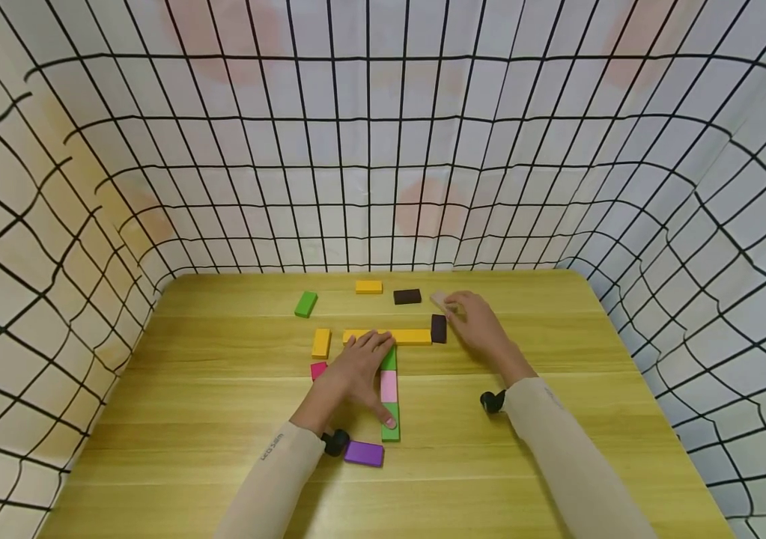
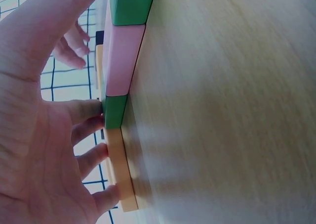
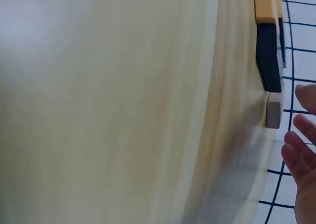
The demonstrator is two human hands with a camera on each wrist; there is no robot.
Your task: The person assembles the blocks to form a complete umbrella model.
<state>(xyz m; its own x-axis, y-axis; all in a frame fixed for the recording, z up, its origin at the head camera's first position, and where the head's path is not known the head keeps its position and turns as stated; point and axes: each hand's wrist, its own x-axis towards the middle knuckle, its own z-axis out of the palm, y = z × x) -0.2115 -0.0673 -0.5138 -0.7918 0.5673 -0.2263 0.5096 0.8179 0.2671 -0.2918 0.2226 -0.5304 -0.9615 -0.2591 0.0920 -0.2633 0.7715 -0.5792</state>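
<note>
My left hand [image 1: 356, 370] lies spread over a T of blocks, its fingertips at the orange row [image 1: 412, 337] and its thumb on the near green block [image 1: 391, 433]. The stem also has a pink block [image 1: 388, 385] and a second green block [image 2: 115, 110]. At the row's right end stands a dark block [image 1: 439, 329]. Beyond it, the fingertips of my right hand [image 1: 480, 326] are right at a pale grey-beige block [image 1: 437, 299]. In the right wrist view that block [image 3: 273, 111] appears before the parted thumb and fingers, which are not closed round it.
Loose blocks lie around the T: a green one [image 1: 305, 305], an orange one [image 1: 368, 287] and a dark one [image 1: 407, 296] behind; another orange [image 1: 320, 343] and a red one [image 1: 318, 370] to the left; a purple one [image 1: 364, 454] in front. Black wire mesh [image 1: 369, 165] encloses the wooden table.
</note>
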